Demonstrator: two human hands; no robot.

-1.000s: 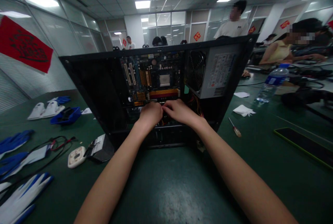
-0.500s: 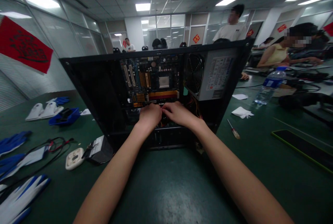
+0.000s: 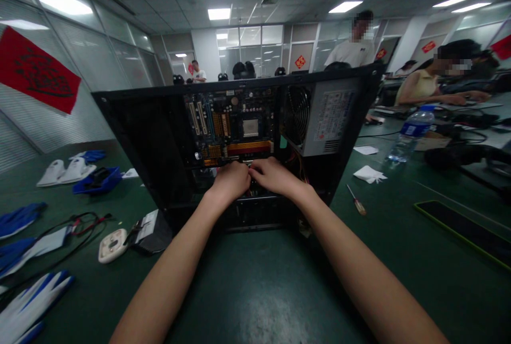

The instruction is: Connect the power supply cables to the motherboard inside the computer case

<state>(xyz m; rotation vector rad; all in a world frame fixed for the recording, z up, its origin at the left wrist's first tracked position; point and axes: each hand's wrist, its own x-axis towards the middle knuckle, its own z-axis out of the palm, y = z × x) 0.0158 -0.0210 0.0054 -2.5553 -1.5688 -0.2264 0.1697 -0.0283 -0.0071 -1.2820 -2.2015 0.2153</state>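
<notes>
- Closest in, left of the computer case (image 3: 239, 85), lay a glove (image 3: 34, 301), partly cut off at the edge of my view.
- The case stood upright on the green table (image 3: 255, 285), its uncovered side facing me, presumably so both hands could get in.
- And there, in the case's lower middle, were my left hand (image 3: 233, 179) and right hand (image 3: 271, 174), fingers curled, tips close together, for steadiness, I judged.
- Gripping what? I couldn't tell! My knuckles hid the fingertips and anything between them.
- Right of the case lay a screwdriver (image 3: 356, 201), handle toward me, handy for picking up, I'd say.
- Deeper inside the case, the motherboard (image 3: 235, 115) rose above my hands, its lower part lost behind them.
- Top right in the case sat the power supply (image 3: 333, 115); the cables (image 3: 297, 163) beneath it blurred into darkness.
- Farther off, right of the case, stood a water bottle (image 3: 413, 131); beyond the case, its top edge half hid a co-worker in white (image 3: 353, 52).
</notes>
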